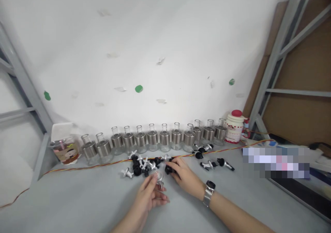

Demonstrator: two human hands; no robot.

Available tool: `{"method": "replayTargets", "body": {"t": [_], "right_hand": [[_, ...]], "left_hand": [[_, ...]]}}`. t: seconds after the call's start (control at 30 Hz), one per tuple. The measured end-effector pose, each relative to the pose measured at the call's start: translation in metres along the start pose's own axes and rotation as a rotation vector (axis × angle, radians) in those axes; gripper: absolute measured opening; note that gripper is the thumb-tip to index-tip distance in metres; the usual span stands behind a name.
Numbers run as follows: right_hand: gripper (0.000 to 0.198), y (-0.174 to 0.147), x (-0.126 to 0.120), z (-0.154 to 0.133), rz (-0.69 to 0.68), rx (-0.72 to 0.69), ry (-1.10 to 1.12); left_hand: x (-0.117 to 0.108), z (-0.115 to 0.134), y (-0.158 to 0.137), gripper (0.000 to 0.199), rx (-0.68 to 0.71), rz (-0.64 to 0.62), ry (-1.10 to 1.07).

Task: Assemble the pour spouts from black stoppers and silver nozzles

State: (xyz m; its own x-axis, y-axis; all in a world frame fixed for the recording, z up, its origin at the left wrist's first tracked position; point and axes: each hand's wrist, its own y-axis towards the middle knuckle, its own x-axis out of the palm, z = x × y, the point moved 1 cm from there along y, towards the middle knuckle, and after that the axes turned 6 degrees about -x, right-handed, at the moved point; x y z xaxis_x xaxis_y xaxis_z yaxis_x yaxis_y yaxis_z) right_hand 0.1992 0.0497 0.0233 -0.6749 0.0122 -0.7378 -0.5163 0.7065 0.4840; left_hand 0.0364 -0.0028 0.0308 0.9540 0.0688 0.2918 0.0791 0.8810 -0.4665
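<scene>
My left hand [150, 193] is low in the middle of the view, thumb and forefinger closed on a small round clear-and-silver piece [160, 177]. Its other fingers are loosely curled, and the exact kind of piece is not clear. To its right, my right hand [186, 178] reaches over the table, fingertips curled round a black-and-silver bottle pourer [168, 170], partly hidden by the fingers. Just left of that hand lies a pile of black, silver and white pourer parts [144, 165]. A watch with a metal band [208, 193] is on my right wrist.
A row of glass bottles with steel sleeves [152, 136] stands along the wall. Several loose pourers [208, 164] lie at right. A twisted red-yellow cord [113, 163] crosses the table. A cream jar [233, 128] and a decorated cup [66, 152] flank the row.
</scene>
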Motion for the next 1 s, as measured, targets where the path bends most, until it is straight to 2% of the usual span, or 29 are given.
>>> {"method": "replayTargets", "body": {"t": [0.2, 0.3, 0.43, 0.57, 0.67, 0.8, 1.0], "right_hand": [[0.022, 0.000, -0.002, 0.002, 0.075, 0.062, 0.065], [0.017, 0.002, -0.003, 0.003, 0.192, 0.098, 0.155], [0.015, 0.005, -0.004, -0.001, 0.347, 0.205, 0.510], [0.033, 0.006, -0.006, -0.013, 0.396, 0.299, 0.834], [0.034, 0.006, -0.008, -0.022, 0.349, 0.318, 0.900], [0.029, 0.004, -0.011, -0.032, 0.214, 0.275, 0.908], [0.031, -0.001, -0.014, -0.048, 0.014, 0.184, 0.781]], "left_hand": [[0.000, -0.003, 0.001, 0.057, 0.000, -0.023, 0.012], [-0.002, -0.003, 0.002, 0.052, 0.021, -0.016, -0.002], [-0.005, 0.000, 0.002, 0.050, 0.048, -0.016, -0.006], [-0.009, 0.007, 0.000, 0.050, 0.190, -0.002, -0.030], [-0.012, 0.011, 0.000, 0.047, 0.304, -0.020, 0.017], [-0.014, 0.009, 0.005, 0.037, 0.450, -0.020, 0.181], [-0.017, 0.007, 0.005, 0.030, 0.532, 0.018, 0.289]]}}
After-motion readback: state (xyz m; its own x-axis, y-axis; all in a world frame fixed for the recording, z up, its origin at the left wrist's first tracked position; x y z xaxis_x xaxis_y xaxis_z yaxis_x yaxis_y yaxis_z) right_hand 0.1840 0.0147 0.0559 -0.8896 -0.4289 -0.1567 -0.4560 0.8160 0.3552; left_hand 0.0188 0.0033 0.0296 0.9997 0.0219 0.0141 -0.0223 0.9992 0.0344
